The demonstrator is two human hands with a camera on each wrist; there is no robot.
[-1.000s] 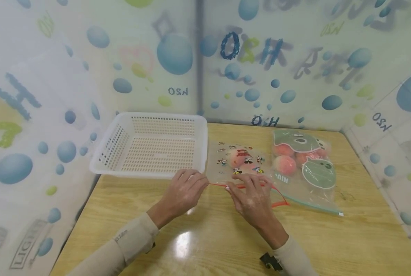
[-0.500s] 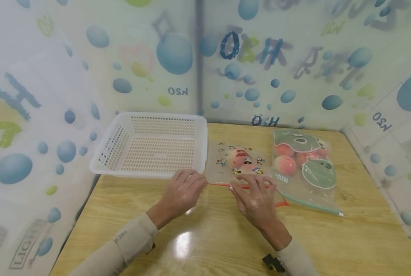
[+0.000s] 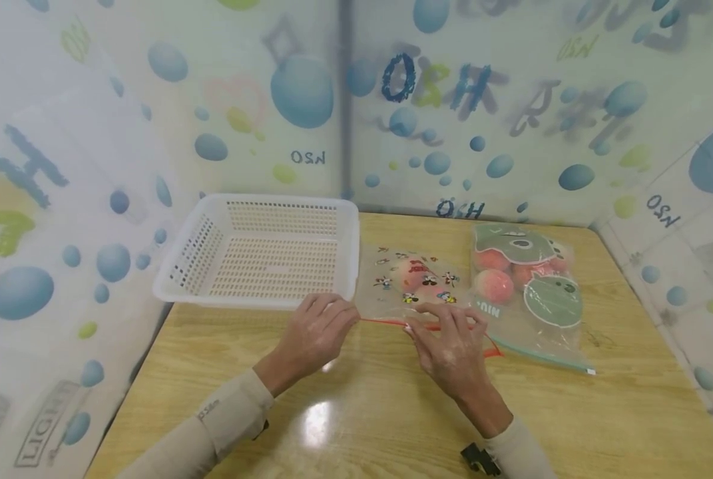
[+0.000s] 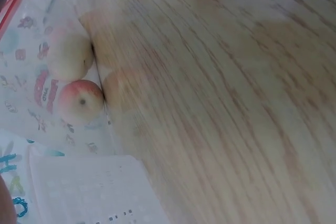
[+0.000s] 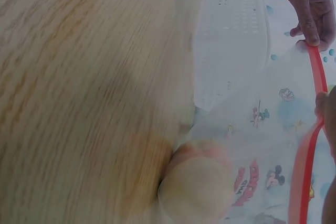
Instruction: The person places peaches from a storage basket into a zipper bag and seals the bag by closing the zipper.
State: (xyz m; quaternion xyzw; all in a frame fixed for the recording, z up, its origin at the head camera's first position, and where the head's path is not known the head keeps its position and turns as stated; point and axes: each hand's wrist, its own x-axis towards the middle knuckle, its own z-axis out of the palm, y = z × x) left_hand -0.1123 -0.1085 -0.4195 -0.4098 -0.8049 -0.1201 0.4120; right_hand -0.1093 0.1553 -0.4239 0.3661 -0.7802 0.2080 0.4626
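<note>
A clear zip bag [image 3: 371, 293] with cartoon prints and a red zip edge lies on the table, peaches [image 4: 81, 102] inside it. My left hand [image 3: 317, 329] pinches the left end of the red edge, as the right wrist view also shows. Farther right along the same edge, my right hand [image 3: 455, 349] pinches the zip at a small white slider [image 3: 408, 327]. Left of the slider the edge looks like one thin line; to its right the red strips [image 5: 303, 177] spread apart.
A white perforated basket [image 3: 278, 266] stands at the back left, beside the bag. On the right lies a second zip bag [image 3: 548, 342] with green prints and several peaches [image 3: 495, 286]. Patterned walls [image 3: 416, 153] border the wooden table [image 3: 380, 426].
My right hand has slid a little to the right along the red zip with the slider. The left hand stays at the bag's left corner.
</note>
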